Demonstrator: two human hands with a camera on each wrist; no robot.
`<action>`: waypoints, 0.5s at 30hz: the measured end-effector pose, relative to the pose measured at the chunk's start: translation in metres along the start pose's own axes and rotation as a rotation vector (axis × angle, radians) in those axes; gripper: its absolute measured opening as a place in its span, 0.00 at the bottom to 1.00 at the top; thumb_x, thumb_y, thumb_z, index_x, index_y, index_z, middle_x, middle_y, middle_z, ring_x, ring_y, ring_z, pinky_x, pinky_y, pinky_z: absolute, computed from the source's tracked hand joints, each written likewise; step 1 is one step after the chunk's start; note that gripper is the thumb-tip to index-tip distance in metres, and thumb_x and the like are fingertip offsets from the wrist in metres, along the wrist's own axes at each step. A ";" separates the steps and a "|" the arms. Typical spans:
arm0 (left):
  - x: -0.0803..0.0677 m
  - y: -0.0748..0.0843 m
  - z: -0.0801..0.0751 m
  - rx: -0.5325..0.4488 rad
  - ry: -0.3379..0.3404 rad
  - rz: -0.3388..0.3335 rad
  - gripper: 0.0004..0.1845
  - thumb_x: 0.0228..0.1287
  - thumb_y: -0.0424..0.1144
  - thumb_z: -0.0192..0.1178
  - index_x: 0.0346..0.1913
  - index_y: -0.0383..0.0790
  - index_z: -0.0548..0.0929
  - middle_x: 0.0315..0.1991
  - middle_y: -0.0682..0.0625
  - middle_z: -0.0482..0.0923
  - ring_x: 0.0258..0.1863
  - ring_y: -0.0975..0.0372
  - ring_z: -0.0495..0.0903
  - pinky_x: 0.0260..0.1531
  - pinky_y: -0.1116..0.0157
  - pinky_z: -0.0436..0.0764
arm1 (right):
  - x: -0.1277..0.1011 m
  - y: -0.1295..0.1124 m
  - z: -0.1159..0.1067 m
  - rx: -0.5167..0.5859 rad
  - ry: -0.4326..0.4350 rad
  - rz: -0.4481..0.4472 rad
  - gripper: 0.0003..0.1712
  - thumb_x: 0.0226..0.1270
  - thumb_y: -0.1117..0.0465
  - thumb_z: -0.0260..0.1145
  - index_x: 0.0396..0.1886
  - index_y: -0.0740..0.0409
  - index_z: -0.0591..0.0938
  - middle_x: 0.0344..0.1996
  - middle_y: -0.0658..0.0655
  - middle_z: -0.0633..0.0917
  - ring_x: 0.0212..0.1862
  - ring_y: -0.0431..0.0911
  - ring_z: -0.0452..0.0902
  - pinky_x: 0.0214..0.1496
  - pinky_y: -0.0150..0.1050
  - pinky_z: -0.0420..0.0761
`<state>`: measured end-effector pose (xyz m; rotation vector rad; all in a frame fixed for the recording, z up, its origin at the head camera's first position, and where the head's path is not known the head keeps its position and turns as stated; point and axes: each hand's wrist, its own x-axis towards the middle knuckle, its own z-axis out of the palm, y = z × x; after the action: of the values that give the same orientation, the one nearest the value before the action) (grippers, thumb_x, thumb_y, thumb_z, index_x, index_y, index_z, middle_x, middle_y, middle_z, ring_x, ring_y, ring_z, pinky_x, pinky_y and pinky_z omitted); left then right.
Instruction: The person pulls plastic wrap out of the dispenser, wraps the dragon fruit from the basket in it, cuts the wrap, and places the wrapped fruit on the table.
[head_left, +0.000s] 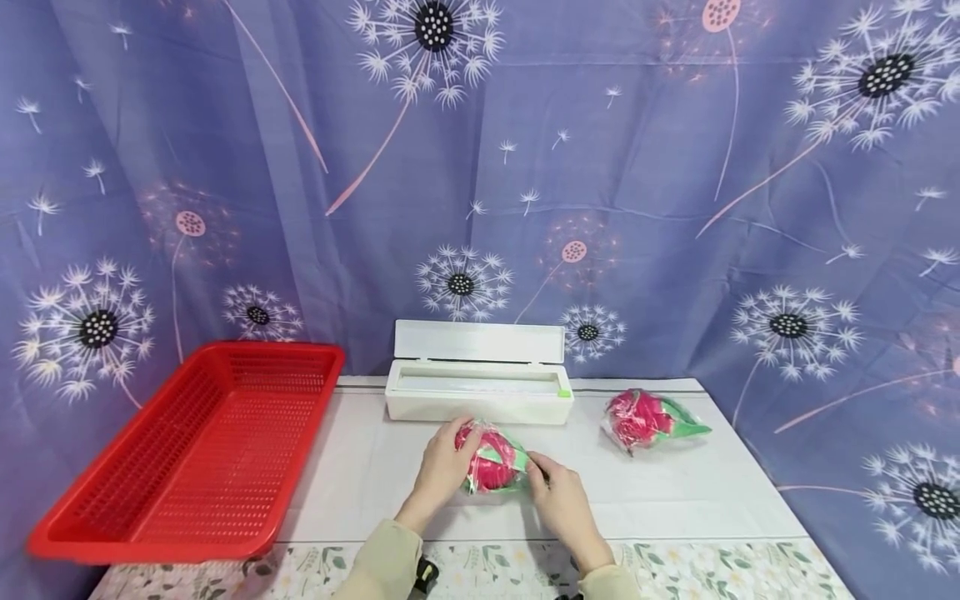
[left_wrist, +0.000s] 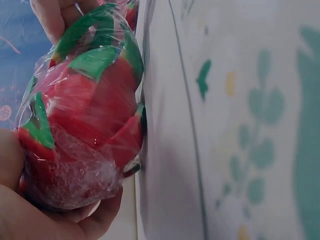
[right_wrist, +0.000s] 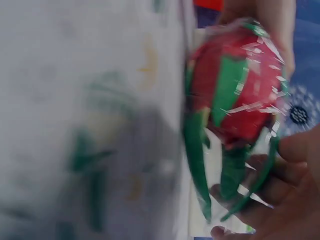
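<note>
A red dragon fruit point(head_left: 491, 458) with green leaf tips, wrapped in clear plastic film, is at the front middle of the table between both hands. My left hand point(head_left: 442, 467) grips its rounded end, thumb and fingers curved around it in the left wrist view. At the leafy end, my right hand point(head_left: 558, 500) holds the green tips and film; its fingers point(right_wrist: 265, 185) pass behind the leaves in the right wrist view. Another film-wrapped dragon fruit point(head_left: 637, 418) lies to the right, apart from the hands.
Behind the hands stands a white cling-film box point(head_left: 480, 408) with its lid point(head_left: 480, 342) raised. A large red perforated basket point(head_left: 292, 467) sits at the left. The table has a white cloth point(head_left: 675, 500) with a floral front strip, and a blue dandelion-print curtain point(head_left: 525, 167) hangs behind.
</note>
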<state>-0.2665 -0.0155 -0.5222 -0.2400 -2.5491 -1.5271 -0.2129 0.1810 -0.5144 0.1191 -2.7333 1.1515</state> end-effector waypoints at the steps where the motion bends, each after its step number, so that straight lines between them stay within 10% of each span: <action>1: 0.000 -0.001 0.000 0.001 0.002 -0.001 0.27 0.73 0.55 0.52 0.63 0.39 0.76 0.58 0.41 0.76 0.59 0.44 0.74 0.58 0.44 0.70 | 0.001 0.000 -0.003 0.026 -0.009 0.002 0.19 0.77 0.57 0.55 0.58 0.62 0.80 0.53 0.61 0.83 0.57 0.57 0.77 0.59 0.56 0.74; 8: 0.002 -0.006 -0.003 -0.014 -0.015 0.015 0.26 0.74 0.53 0.52 0.64 0.39 0.76 0.59 0.40 0.75 0.59 0.45 0.74 0.59 0.45 0.70 | 0.010 0.020 -0.033 0.306 -0.005 0.085 0.21 0.78 0.58 0.53 0.61 0.65 0.77 0.58 0.66 0.78 0.60 0.61 0.73 0.62 0.57 0.70; 15: 0.007 -0.011 -0.007 -0.043 -0.046 0.001 0.27 0.74 0.54 0.50 0.65 0.40 0.75 0.62 0.39 0.74 0.63 0.44 0.71 0.61 0.45 0.67 | 0.007 0.044 -0.041 0.588 -0.268 0.287 0.38 0.76 0.41 0.52 0.69 0.67 0.65 0.52 0.68 0.79 0.41 0.54 0.81 0.39 0.43 0.82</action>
<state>-0.2753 -0.0261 -0.5270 -0.2847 -2.5526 -1.5954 -0.2211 0.2411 -0.5154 -0.0532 -2.5833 2.1356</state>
